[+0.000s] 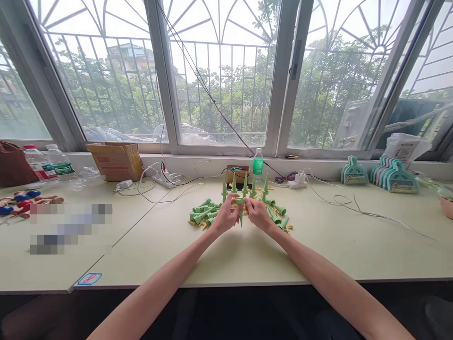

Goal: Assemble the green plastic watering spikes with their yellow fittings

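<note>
My left hand (225,216) is closed around a green plastic cone-shaped piece (240,200), whose pointed tip shows below the fingers. Pinched together at the right side of this piece is my right hand (260,215); whatever sits between its fingertips is too small to make out. Just beyond both hands, several green cones (245,187) stand upright in a row. Loose green tubular pieces (202,213) lie heaped to the left, and more green pieces (278,212) lie to the right. Small yellow pegs (289,227) are scattered among them.
Behind the cones stand a small cardboard box (238,174) and a green-labelled bottle (258,163). White cables run to power strips (166,178) along the wall. Teal dustpan-like items (399,178) are at the right, a larger carton (116,163) and bottles (61,163) at the left.
</note>
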A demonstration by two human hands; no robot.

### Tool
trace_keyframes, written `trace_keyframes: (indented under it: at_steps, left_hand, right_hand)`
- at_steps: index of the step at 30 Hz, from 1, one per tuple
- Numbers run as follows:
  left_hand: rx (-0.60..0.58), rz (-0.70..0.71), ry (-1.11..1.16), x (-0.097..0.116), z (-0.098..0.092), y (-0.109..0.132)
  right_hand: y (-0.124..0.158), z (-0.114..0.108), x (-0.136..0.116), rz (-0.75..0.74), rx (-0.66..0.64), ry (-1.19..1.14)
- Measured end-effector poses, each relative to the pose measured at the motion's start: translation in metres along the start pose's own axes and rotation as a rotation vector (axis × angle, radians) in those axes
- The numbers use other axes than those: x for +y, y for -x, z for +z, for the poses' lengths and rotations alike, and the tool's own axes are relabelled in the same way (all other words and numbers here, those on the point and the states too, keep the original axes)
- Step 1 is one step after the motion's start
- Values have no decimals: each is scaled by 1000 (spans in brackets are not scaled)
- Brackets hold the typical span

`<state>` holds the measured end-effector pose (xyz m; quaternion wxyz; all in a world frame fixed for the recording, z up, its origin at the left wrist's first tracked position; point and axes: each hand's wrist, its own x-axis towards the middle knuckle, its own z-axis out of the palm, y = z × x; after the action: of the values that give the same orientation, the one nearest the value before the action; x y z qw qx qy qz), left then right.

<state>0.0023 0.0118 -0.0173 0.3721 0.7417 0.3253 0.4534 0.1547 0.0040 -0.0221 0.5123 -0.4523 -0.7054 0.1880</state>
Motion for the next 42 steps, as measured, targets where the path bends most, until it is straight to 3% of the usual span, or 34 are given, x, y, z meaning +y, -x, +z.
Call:
trace_keyframes:
  at_steps: [5, 10, 15, 24, 32, 42]
  left_hand:
    - [12, -67, 115, 4, 3, -3]
    - [105, -162, 225, 12, -2, -4]
    - [-125, -441, 306, 6, -5, -3]
    - [-154, -556, 465, 12, -7, -1]
    - [-205, -502, 487, 8, -9, -2]
    - [-153, -277, 236, 13, -5, 2]
  right_hand:
    - [0, -2, -1, 12, 88, -9]
    - [0, -3, 1, 9, 107, -33]
    - [1, 1, 2, -39, 11, -42]
    - [1, -1, 2, -56, -46, -99]
    - [2, 0, 3, -30, -49, -123]
    - [3, -2, -2, 23, -57, -132]
